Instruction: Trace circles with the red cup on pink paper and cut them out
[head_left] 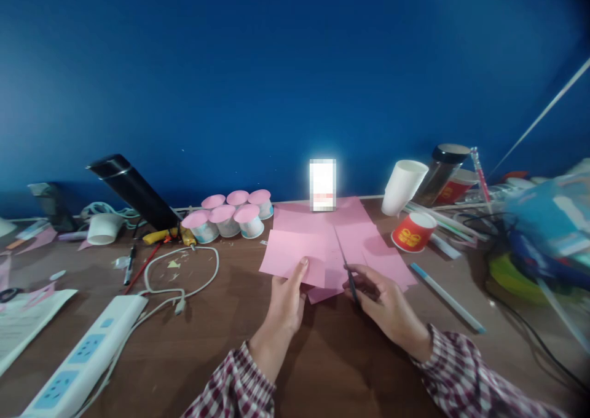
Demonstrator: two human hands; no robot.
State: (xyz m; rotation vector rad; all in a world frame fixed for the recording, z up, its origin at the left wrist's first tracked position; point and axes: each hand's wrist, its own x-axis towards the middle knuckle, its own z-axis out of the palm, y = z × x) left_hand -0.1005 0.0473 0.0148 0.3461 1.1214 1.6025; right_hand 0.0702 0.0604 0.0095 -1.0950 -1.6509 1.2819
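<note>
Pink sheet [294,251] pinched in my left hand [289,301]; right hand [387,301] grips scissors [351,284]. They could nick the paper [380,253] lying underneath if I dip too low.

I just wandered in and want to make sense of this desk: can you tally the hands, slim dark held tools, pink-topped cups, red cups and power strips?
Hands: 2
Slim dark tool: 1
Pink-topped cups: 6
Red cups: 2, one partly hidden
Power strip: 1
Total: 12
</note>
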